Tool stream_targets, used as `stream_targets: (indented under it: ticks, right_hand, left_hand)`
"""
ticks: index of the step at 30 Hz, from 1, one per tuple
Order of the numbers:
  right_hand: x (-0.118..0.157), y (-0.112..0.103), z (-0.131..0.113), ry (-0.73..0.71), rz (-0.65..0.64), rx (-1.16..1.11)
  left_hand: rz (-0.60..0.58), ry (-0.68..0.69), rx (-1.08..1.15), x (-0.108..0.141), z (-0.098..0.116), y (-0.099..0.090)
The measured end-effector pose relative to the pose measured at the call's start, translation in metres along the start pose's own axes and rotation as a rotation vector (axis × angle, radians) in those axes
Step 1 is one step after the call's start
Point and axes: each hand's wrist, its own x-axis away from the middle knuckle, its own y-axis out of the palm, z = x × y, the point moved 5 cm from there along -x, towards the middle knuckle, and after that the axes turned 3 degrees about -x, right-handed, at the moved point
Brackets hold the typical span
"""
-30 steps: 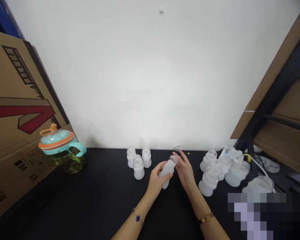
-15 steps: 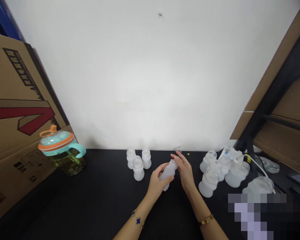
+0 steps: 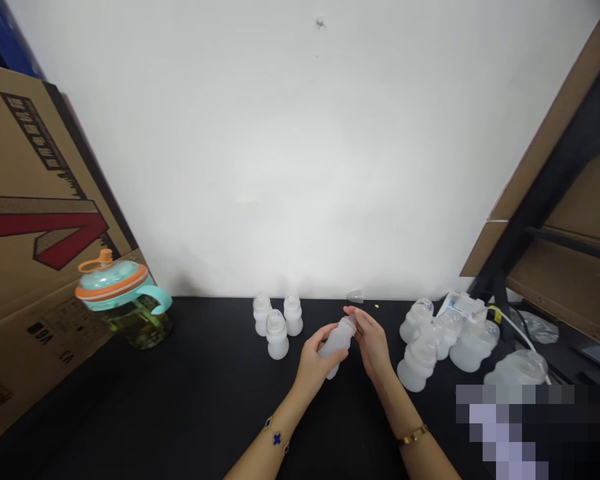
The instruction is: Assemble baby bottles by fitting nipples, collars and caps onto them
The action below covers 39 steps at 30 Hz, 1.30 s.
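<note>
My left hand (image 3: 316,357) is wrapped round the body of a frosted white baby bottle (image 3: 336,343), which tilts up to the right above the black table. My right hand (image 3: 371,339) is at the bottle's top end, its fingers drawn together against the collar; what lies under them is partly hidden. The held bottle shows no clear dome cap. Behind my hands, a clear cap (image 3: 355,297) lies on its side by the wall. Left of them stand three capped white bottles, the nearest bottle (image 3: 277,340) in front of the other two.
At right stand several capped bottles (image 3: 416,367) close together, with a white box (image 3: 463,307), a cable and clear plastic film (image 3: 539,328) behind. A lidded jug (image 3: 123,300) stands at left against a large carton (image 3: 35,200). The white wall (image 3: 300,167) bounds the black table (image 3: 180,393).
My right hand's fingers, spread before, have closed in together at the bottle's top. My left hand keeps its hold, and the bottle stays in nearly the same place.
</note>
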Motion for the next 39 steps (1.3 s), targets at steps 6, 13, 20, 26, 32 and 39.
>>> stream_targets:
  ticks: [6, 13, 20, 26, 32, 39]
  right_hand:
    - [-0.001, -0.004, 0.0, -0.005, 0.037, 0.002]
    - [-0.001, -0.004, 0.0, -0.004, 0.05, -0.037]
    - [-0.002, -0.003, 0.0, 0.015, 0.06, -0.085]
    - [-0.002, -0.005, 0.001, 0.018, 0.072, -0.077]
    - [-0.003, -0.006, 0.003, 0.027, 0.072, -0.093]
    - [-0.005, -0.007, 0.004, 0.019, 0.066, -0.106]
  left_hand:
    - [-0.01, -0.017, -0.033, 0.0, -0.001, 0.001]
    - [-0.02, -0.032, -0.044, 0.003, 0.004, 0.003]
    - [-0.026, -0.022, -0.07, 0.003, 0.006, 0.003]
    - [-0.036, 0.002, -0.039, 0.004, 0.006, 0.003]
    - [-0.042, 0.015, -0.064, 0.005, 0.008, 0.004]
    - [-0.056, 0.017, -0.094, 0.006, 0.014, 0.005]
